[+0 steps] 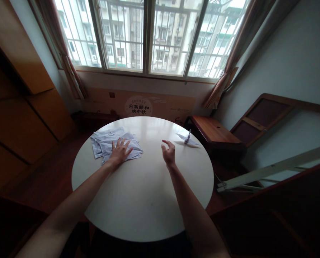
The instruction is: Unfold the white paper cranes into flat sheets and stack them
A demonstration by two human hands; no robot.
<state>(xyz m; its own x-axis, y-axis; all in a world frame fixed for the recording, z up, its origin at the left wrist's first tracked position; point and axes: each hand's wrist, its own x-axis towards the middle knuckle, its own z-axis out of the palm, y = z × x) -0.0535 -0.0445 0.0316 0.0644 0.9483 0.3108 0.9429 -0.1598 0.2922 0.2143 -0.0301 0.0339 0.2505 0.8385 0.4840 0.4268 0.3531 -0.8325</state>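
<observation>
My left hand (119, 151) lies with fingers spread on a loose pile of creased paper sheets (107, 138) at the left of the round white table (138, 200). The sheets overlap at different angles, and the hand covers part of the top one. To the right of the middle, my right hand (168, 152) is held over the tabletop with its fingers curved and apart, nothing between them. Beyond it, near the table's right edge, stands a folded paper crane (187, 138) with its wings out. The right hand does not touch the crane.
A low wooden bench (216, 130) stands past the table's right rim. Behind the table, a printed cardboard panel (160, 104) leans below the barred window. Wooden cabinets (20, 107) line the left side. A pale metal frame (248, 173) lies slanted at the right.
</observation>
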